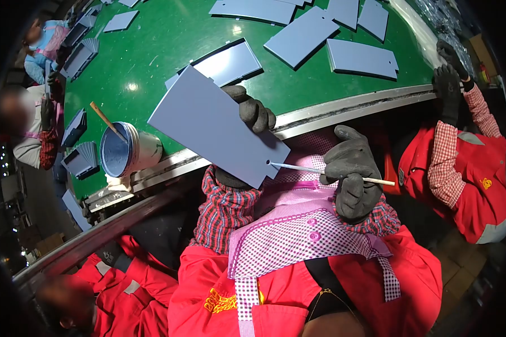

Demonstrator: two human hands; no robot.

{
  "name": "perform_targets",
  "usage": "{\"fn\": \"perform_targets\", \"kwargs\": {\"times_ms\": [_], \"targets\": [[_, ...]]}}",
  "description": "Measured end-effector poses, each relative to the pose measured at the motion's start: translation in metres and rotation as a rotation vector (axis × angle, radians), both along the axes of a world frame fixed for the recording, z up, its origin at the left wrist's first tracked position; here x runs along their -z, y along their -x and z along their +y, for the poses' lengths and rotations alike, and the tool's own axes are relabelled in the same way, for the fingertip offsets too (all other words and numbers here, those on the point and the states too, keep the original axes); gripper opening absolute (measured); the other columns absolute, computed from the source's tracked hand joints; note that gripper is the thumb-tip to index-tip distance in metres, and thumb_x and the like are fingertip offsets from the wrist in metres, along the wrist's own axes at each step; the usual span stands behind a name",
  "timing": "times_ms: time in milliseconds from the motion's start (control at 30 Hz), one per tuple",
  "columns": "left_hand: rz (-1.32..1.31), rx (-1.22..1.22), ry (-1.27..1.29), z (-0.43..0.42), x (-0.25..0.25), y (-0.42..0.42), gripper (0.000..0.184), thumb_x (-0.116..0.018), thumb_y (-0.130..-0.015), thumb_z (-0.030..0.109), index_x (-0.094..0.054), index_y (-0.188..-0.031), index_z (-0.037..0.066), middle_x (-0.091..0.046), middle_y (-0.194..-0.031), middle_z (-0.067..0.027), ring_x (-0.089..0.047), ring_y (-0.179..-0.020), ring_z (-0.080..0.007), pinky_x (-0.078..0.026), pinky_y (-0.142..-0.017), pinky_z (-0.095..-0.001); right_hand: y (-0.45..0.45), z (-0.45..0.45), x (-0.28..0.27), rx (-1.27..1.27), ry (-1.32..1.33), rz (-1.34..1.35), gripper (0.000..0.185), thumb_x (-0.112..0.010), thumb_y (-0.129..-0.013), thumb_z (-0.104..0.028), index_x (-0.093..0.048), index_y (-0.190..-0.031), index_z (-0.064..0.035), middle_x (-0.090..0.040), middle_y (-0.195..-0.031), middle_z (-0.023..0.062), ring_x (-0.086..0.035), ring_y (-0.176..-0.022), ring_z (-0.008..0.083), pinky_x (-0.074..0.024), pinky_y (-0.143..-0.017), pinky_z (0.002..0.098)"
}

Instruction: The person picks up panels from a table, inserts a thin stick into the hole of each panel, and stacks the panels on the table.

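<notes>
A flat blue-grey panel (pixel 216 126) is held at a slant in front of the pink checked apron (pixel 320 233), above the near edge of the green table (pixel 174 48). It is gripped by the gloved left hand (pixel 254 113), whose fingers are curled over the panel's far long edge; the palm and thumb are hidden behind it. A thin stick (pixel 380 181) is pinched in the closed fingers of the gloved right hand (pixel 351 174), and its blue-grey tip is brought to a small hole (pixel 268 163) near the panel's lower end; whether the surface is touched cannot be told. Just beyond the held panel, a shiny panel (pixel 230 63) is partly covered from view, and more panels (pixel 301 37) are spread over the table farther off. To the left, a bucket (pixel 144 149) is set near the table's metal edge (pixel 354 105), with a wooden handle (pixel 107 120) leaned inside it. At the right, a co-worker's gloved hands (pixel 447 89) are placed at the table's edge.
</notes>
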State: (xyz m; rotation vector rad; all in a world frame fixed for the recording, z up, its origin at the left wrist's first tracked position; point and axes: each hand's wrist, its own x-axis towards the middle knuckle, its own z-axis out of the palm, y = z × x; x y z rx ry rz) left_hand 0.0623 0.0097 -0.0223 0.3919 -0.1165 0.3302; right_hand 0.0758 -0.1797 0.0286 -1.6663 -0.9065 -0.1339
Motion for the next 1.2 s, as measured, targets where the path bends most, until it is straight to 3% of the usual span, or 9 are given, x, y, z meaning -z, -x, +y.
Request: {"fn": "perform_targets", "kwargs": {"times_ms": [333,533,667,833,867,967,1000,1067,1200], "targets": [[0.018,0.007,0.008,-0.002,0.0,0.002,0.036,-0.043,-0.089,0.033,-0.046,-0.113,0.006,-0.039,-0.066,-0.0007,-0.04,-0.061,-0.0166,-0.036,-0.062,-0.0332,0.002,-0.003,0.006,-0.01,0.004,-0.01,0.023,-0.043,-0.09,-0.021,-0.061,-0.085,-0.0076,-0.059,-0.065,0.0005,-0.058,-0.07,0.0185,-0.0375,-0.092,0.0472],[-0.006,-0.008,-0.045,-0.002,0.0,0.0,0.037,-0.044,-0.088,0.033,-0.046,-0.114,0.006,-0.041,-0.068,-0.0009,-0.04,-0.062,-0.016,-0.035,-0.061,-0.032,0.008,-0.001,0.003,0.04,-0.012,0.155,0.037,-0.04,-0.093,-0.027,-0.06,-0.077,-0.001,-0.054,-0.062,0.0092,-0.056,-0.064,0.019,-0.0359,-0.094,0.0471],[-0.05,-0.043,-0.131,0.001,0.013,0.005,0.04,-0.045,-0.089,0.033,-0.044,-0.118,0.005,-0.041,-0.069,-0.0009,-0.039,-0.06,-0.0138,-0.037,-0.054,-0.0292,0.002,-0.011,0.01,0.104,-0.247,-0.164,0.036,-0.039,-0.092,-0.03,-0.057,-0.079,-0.0017,-0.047,-0.053,0.0073,-0.05,-0.06,0.0191,-0.0399,-0.09,0.0486],[0.383,-0.159,-0.035,-0.004,-0.012,0.017,0.044,-0.042,-0.093,0.037,-0.04,-0.122,0.004,-0.044,-0.072,0.0003,-0.04,-0.058,-0.0098,-0.042,-0.044,-0.0226,0.006,-0.016,0.013,0.388,-0.65,-0.289,0.035,-0.033,-0.088,-0.025,-0.056,-0.077,-0.0008,-0.048,-0.049,0.008,-0.05,-0.059,0.0208,-0.0441,-0.085,0.0493],[0.358,-0.178,-0.162,-0.001,-0.014,0.02,0.04,-0.041,-0.095,0.035,-0.041,-0.12,0.004,-0.045,-0.073,0.001,-0.045,-0.062,-0.0093,-0.043,-0.046,-0.0232,0.006,-0.018,0.014,0.39,-0.648,-0.291,0.035,-0.033,-0.088,-0.025,-0.056,-0.077,-0.0008,-0.048,-0.049,0.008,-0.05,-0.059,0.0208,-0.0441,-0.085,0.0493],[0.566,-0.399,-1.242,-0.002,-0.032,0.025,0.029,-0.047,-0.092,0.014,-0.041,-0.116,-0.001,-0.052,-0.091,-0.0028,-0.053,-0.077,-0.013,-0.047,-0.069,-0.0248,0.007,-0.029,0.016,0.419,-0.64,-0.297,0.035,-0.034,-0.089,-0.029,-0.056,-0.079,-0.0033,-0.05,-0.05,0.0073,-0.05,-0.059,0.0208,-0.0429,-0.086,0.0494],[0.563,-0.395,-1.239,-0.006,-0.033,0.022,0.029,-0.047,-0.092,0.014,-0.041,-0.116,-0.001,-0.052,-0.091,-0.0028,-0.053,-0.077,-0.013,-0.047,-0.069,-0.0248,0.008,-0.031,0.018,0.391,-0.521,-0.3,0.035,-0.031,-0.09,-0.032,-0.049,-0.079,-0.0043,-0.044,-0.052,0.0063,-0.048,-0.06,0.0202,-0.0424,-0.087,0.0506],[0.493,-0.31,-0.438,-0.015,-0.034,0.016,0.024,-0.046,-0.092,0.012,-0.042,-0.112,-0.002,-0.054,-0.094,-0.0054,-0.055,-0.082,-0.0129,-0.048,-0.072,-0.0253,0.004,-0.031,0.017,0.32,-0.38,-0.327,0.034,-0.031,-0.09,-0.034,-0.042,-0.076,-0.0057,-0.041,-0.054,0.0053,-0.046,-0.058,0.0202,-0.0424,-0.088,0.0509],[0.555,-0.318,-0.464,-0.019,-0.041,0.017,0.029,-0.047,-0.092,0.015,-0.042,-0.116,-0.001,-0.056,-0.095,-0.0066,-0.056,-0.082,-0.0128,-0.048,-0.07,-0.0263,-0.001,-0.03,0.019,0.233,-0.176,-0.345,0.032,-0.034,-0.084,-0.021,-0.057,-0.072,-0.0038,-0.052,-0.051,0.0057,-0.05,-0.06,0.0193,-0.0393,-0.09,0.05]]}}
